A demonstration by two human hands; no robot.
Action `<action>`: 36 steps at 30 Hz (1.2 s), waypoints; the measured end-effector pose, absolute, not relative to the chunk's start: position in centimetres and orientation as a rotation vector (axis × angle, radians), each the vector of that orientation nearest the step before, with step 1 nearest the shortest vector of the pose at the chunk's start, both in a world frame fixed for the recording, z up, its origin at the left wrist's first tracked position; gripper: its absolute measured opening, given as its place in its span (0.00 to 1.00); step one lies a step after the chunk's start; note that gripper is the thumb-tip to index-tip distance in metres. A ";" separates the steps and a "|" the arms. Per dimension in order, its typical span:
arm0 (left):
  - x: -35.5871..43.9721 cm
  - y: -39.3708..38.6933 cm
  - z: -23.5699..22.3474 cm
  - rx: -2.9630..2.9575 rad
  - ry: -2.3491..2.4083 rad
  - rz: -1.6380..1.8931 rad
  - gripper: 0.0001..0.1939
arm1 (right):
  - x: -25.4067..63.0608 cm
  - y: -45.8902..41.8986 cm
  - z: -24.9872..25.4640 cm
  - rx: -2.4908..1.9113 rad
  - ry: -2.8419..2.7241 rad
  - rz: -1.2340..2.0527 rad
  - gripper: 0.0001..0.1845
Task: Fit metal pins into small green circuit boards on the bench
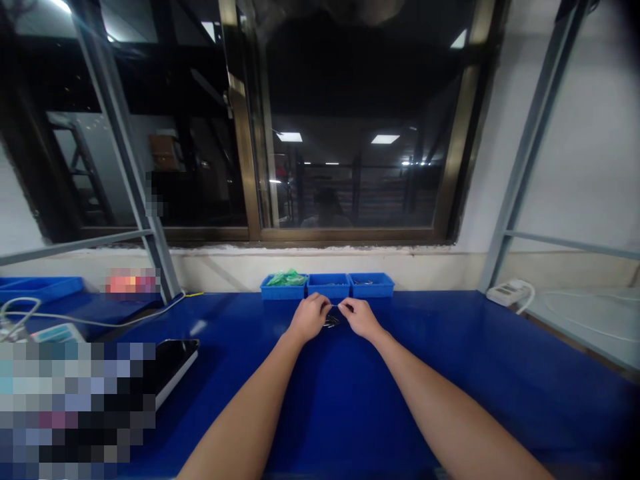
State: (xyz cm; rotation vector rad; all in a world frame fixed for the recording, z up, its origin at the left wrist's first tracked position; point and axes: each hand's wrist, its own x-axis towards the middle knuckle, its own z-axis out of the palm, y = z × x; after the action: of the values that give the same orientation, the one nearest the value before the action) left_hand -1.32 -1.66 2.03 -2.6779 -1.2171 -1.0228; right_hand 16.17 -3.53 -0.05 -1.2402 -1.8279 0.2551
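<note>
Both my arms reach forward over the blue table (450, 373). My left hand (309, 316) and my right hand (361, 317) are close together, fingers pinched on the two ends of a thin wire-like piece (335, 306) stretched between them. A small dark heap of metal parts (331, 322) lies on the table just under the hands. Right behind them stand three small blue bins: the left bin (283, 288) holds green pieces, the middle bin (329, 285) and the right bin (371, 284) hold small dark parts.
A black flat device (175, 360) lies at the left, with a white cable (90, 321) and another blue tray (40, 288) beyond it. A white power strip (507, 292) sits at the right by a metal frame post (525, 153). A dark window fills the wall behind.
</note>
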 end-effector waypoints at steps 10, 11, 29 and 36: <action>-1.3 -2.3 1.7 -2.636 -1.260 -0.817 0.15 | 16.3 -4.3 -0.2 -1.201 -1.808 0.220 0.14; -1.2 -2.5 1.7 -2.636 -1.274 -0.778 0.16 | 16.4 -4.4 -0.1 -1.208 -1.816 0.210 0.14; -1.0 -2.4 2.2 -2.657 -1.308 -0.787 0.17 | 16.8 -4.2 0.6 -1.009 -1.479 0.778 0.15; -1.3 -1.9 1.9 -2.707 -1.275 -1.106 0.17 | 17.4 -3.8 0.7 -1.005 -1.250 0.860 0.16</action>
State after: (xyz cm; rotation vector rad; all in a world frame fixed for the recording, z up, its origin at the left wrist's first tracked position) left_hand -1.30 -1.95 1.91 -2.7069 -1.2747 -1.1059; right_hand 17.37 -3.79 0.70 -1.0054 -1.2503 0.8598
